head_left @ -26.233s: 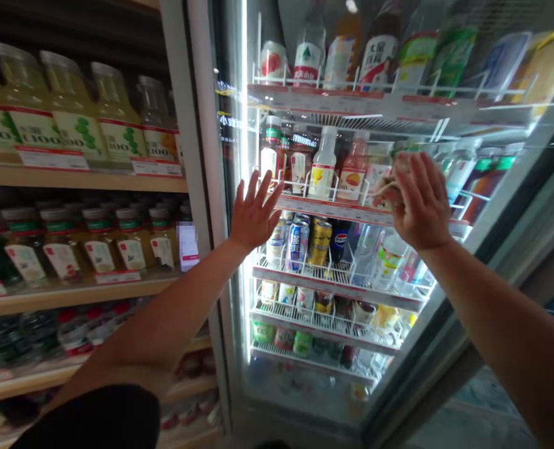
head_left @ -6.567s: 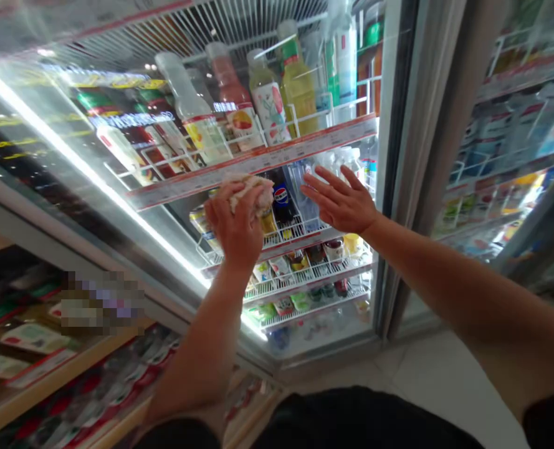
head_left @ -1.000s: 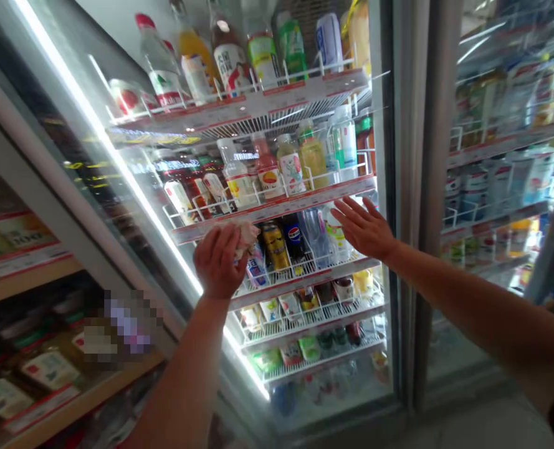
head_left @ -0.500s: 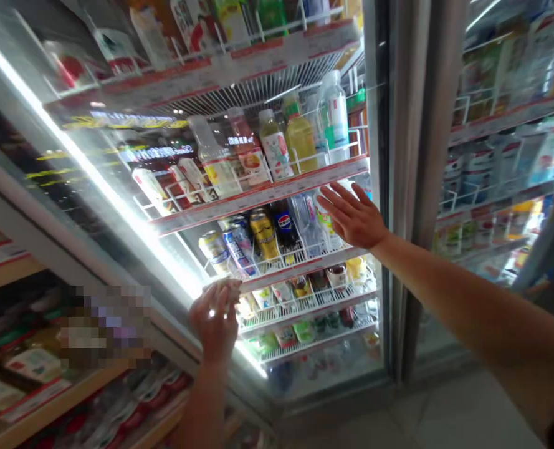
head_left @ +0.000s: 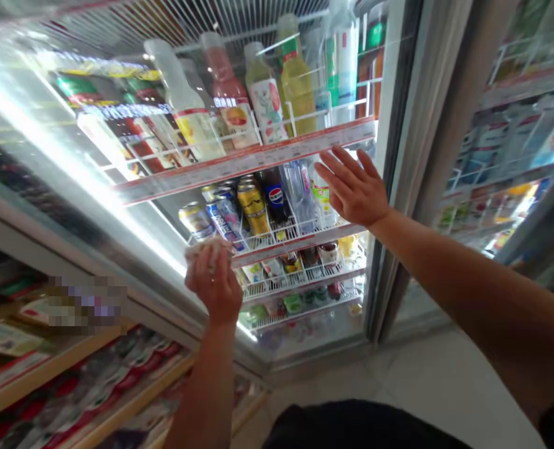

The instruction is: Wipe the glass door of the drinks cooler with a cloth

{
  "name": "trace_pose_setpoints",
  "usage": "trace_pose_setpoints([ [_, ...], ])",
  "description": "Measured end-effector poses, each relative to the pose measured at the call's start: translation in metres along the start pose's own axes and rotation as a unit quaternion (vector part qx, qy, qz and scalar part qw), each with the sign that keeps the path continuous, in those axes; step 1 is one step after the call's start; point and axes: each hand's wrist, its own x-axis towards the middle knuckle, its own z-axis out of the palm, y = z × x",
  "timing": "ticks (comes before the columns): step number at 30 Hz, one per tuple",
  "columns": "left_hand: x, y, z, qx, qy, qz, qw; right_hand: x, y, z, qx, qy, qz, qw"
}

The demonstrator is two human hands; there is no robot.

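My left hand [head_left: 215, 284] is closed around a crumpled pale cloth [head_left: 211, 246], at the glass door [head_left: 267, 340] of a lit drinks cooler. Behind the glass, close to that hand, stand several drink cans [head_left: 253, 206] on a wire shelf. My right hand [head_left: 355, 190] is stretched out with its fingers apart and its palm toward the door's right side, holding nothing. It appears to rest against the glass, though the contact itself is hidden. Next to its fingertips, inside the cooler, are clear bottles [head_left: 300, 193] and a dark Pepsi bottle [head_left: 275, 198].
Taller juice bottles [head_left: 300, 93] line the shelf above. A metal door frame [head_left: 401, 206] runs down the right, with another stocked cooler beyond it. At the lower left, wooden shelves [head_left: 90, 355] hold packaged goods. Pale floor [head_left: 426, 374] shows below.
The view has tilted downward, so the cooler shelves sit higher in the picture. My left hand with the cloth has shifted slightly right against the cans. The right hand stays nearly in place.
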Motion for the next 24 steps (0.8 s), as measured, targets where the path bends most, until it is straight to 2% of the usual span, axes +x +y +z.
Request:
trace_pose_setpoints([
  [2,-0.001,-0.008,-0.001,-0.007,-0.003,-0.009,1.000,0.001,0.000,0.000,0.003,0.002,0.008,1.000],
  [7,0.017,-0.029,-0.006,-0.007,0.025,0.002,1.000,0.001,-0.003,-0.002,-0.013,-0.005,0.036,0.999],
  [10,-0.008,-0.020,-0.010,0.012,0.020,0.016,1.000,0.000,-0.003,-0.002,-0.046,-0.005,0.026,0.999],
  [13,-0.048,-0.008,-0.010,0.006,-0.027,0.021,0.999,-0.001,-0.002,-0.001,-0.073,0.001,0.017,0.997],
  [15,-0.061,-0.008,-0.008,-0.009,-0.050,0.027,0.998,-0.001,-0.001,0.000,-0.078,0.007,0.017,0.997],
  [17,-0.057,-0.017,-0.005,-0.016,-0.033,0.036,0.999,-0.001,-0.001,0.000,-0.078,0.014,0.023,0.997],
  [20,-0.032,-0.033,-0.002,-0.039,0.005,0.010,0.999,-0.001,-0.003,0.000,-0.091,0.017,0.042,0.995],
  [22,-0.022,-0.036,-0.003,-0.058,0.003,-0.021,0.998,-0.002,-0.003,0.000,-0.117,0.020,0.039,0.992],
  [24,-0.024,-0.034,-0.006,-0.060,-0.004,-0.033,0.998,-0.003,-0.003,0.001,-0.157,0.040,0.008,0.987],
])
